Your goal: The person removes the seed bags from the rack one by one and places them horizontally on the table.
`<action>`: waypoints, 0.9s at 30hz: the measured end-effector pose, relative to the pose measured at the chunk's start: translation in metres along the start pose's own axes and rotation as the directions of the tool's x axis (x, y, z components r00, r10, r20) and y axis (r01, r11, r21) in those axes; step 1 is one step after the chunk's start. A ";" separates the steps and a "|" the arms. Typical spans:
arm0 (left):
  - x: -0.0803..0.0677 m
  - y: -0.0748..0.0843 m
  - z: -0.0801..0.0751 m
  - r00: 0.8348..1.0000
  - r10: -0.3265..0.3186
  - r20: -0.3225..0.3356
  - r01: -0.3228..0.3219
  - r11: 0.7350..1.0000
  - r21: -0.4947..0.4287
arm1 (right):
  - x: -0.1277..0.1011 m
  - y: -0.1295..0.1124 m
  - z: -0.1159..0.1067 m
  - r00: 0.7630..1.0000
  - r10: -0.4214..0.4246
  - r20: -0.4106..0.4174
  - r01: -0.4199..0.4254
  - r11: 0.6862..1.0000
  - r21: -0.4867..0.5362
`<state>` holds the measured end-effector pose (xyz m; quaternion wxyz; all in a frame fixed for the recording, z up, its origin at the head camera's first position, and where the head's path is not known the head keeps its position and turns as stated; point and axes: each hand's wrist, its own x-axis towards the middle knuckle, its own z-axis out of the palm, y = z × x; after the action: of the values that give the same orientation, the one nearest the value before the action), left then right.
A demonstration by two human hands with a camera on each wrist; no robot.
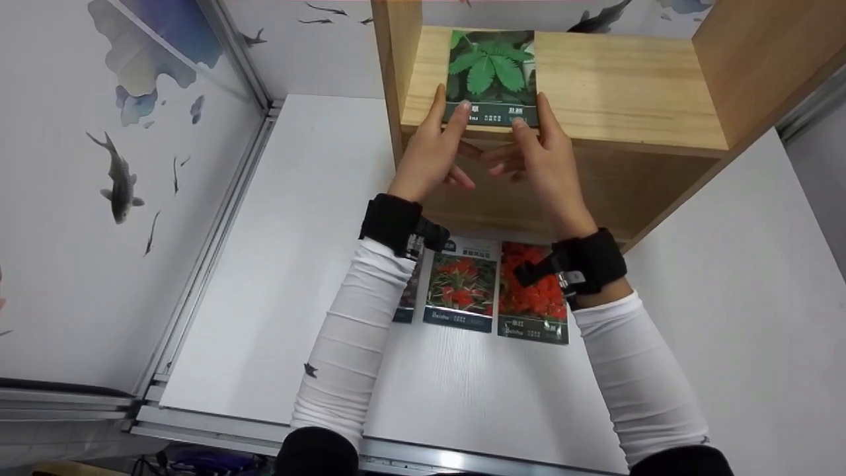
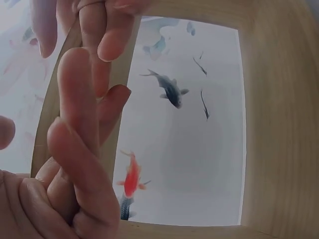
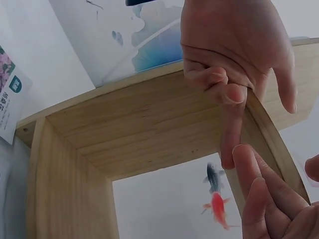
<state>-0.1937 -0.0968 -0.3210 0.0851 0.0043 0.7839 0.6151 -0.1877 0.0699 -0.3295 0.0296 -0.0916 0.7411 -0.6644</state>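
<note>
Head view: your left hand (image 1: pixel 433 155) and right hand (image 1: pixel 542 155) are both pinching the near edge of the green-leaf seed packet (image 1: pixel 492 74), thumbs on top (fingers curling beneath the board), while it is lying at upper centre on the wooden shelf (image 1: pixel 628 92). Lower down, red-flower packets (image 1: pixel 496 284) are lying on the white table (image 1: pixel 277 277).

A packet (image 1: pixel 492 76) lies on the shelf (image 1: pixel 621 92), its near edge at the shelf's front lip; the left hand (image 1: pixel 429 155) is at its left corner, the right hand (image 1: pixel 538 155) at its right, thumbs on top, fingers under the board; behind the wrists, on the table (image 1: pixel 284 264), three packets (image 1: pixel 489 291) lie side by side before the shelf.
</note>
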 end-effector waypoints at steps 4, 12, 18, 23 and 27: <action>-0.001 0.000 0.001 1.000 0.021 -0.020 -0.021 1.000 -0.006 | -0.001 0.000 0.000 1.000 -0.024 -0.008 0.024 1.000 0.010; -0.012 -0.001 0.000 0.994 0.104 -0.034 -0.107 0.987 -0.116 | -0.007 0.002 -0.002 0.995 -0.068 -0.074 0.074 0.994 0.075; -0.017 -0.008 0.005 0.976 0.193 -0.103 -0.212 0.948 -0.238 | -0.011 0.006 -0.007 0.990 -0.062 -0.129 0.089 0.973 0.214; -0.024 -0.011 0.009 0.965 0.210 -0.156 -0.251 0.912 -0.326 | -0.014 0.010 -0.011 0.992 -0.031 -0.126 0.065 0.958 0.278; -0.029 -0.011 0.011 0.966 0.200 -0.162 -0.246 0.901 -0.357 | -0.016 0.015 -0.013 0.991 -0.002 -0.132 0.044 0.948 0.316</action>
<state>-0.1625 -0.0922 -0.3302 -0.0346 0.0404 0.6501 0.7580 -0.1760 0.0871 -0.3439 -0.0119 -0.0507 0.6236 -0.7800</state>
